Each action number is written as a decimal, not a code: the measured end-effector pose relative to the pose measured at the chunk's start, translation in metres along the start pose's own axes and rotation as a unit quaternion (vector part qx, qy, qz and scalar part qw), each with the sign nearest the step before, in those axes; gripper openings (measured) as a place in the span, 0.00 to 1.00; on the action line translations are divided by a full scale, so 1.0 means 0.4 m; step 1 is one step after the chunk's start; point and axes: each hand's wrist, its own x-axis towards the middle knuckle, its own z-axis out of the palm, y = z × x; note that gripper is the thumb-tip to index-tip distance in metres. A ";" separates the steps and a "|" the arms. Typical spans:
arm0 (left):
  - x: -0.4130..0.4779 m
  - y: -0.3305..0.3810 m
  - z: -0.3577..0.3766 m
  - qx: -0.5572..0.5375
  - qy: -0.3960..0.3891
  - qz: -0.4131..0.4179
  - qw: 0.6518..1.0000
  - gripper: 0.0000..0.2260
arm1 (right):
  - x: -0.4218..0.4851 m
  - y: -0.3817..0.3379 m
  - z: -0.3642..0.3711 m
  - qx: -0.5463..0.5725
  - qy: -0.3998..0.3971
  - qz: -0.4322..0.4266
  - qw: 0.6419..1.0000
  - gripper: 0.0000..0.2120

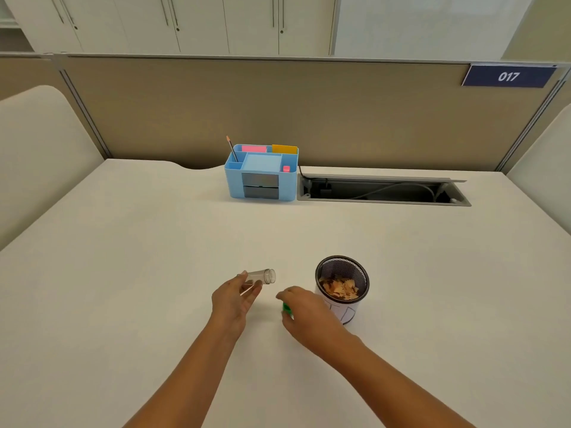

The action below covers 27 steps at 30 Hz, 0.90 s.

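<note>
Clear container [261,278], looking emptied, was gripped sideways by the left hand [234,301] at 9 o'clock of the mesh cup [340,310] where shavings [339,290] were seen, green cap [287,309] was clasped by the right hand [309,316], and rejoining was judged still left.

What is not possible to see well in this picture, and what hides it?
1) Head view: the green object is mostly covered by the curled fingers of the right hand; its shape is unclear.
2) Head view: the closed end of the clear container is hidden in the left hand.
3) Head view: the drawing on the mesh cup is partly behind the right hand.
4) Head view: the drawer contents of the blue organizer are behind dark fronts.
</note>
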 end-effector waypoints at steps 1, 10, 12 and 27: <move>0.003 0.001 -0.012 0.000 0.001 -0.002 1.000 0.04 | 0.007 0.000 0.017 -0.013 -0.013 0.016 1.000 0.17; 0.024 -0.004 -0.066 0.016 -0.009 -0.016 1.000 0.04 | 0.041 0.035 0.089 -0.011 -0.018 0.075 0.997 0.24; 0.028 -0.006 -0.071 0.018 -0.014 -0.019 1.000 0.04 | 0.043 0.041 0.097 -0.019 -0.009 0.079 0.997 0.20; 0.020 -0.024 -0.046 0.023 -0.043 -0.035 0.998 0.05 | 0.030 0.040 0.081 0.108 0.095 0.083 0.986 0.17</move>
